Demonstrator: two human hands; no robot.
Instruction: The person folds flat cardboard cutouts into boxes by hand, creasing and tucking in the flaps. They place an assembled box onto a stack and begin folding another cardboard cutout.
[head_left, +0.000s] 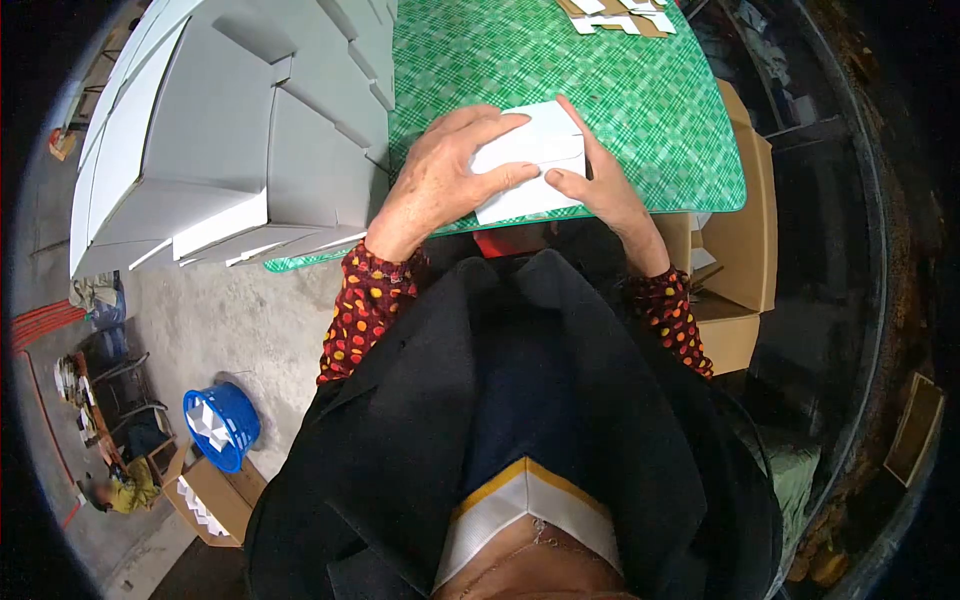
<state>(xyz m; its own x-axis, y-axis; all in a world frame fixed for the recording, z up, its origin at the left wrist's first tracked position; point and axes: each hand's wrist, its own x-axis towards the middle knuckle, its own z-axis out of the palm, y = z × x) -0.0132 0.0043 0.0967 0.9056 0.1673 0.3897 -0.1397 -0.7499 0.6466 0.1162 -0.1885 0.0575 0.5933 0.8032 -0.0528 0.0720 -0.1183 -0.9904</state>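
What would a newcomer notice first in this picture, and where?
The green checked tablecloth, upper centre, would probably draw the eye first. At its near edge, the left hand and right hand hold a small white carton. Large white boxes crowd the upper left; a blue basket sits lower left.

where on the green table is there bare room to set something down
Green cloth is bare between the white boxes and the cardboard pieces, and from the right hand to the table's right edge. Crowded: left side, by boxes; near middle, by the left hand and small carton.
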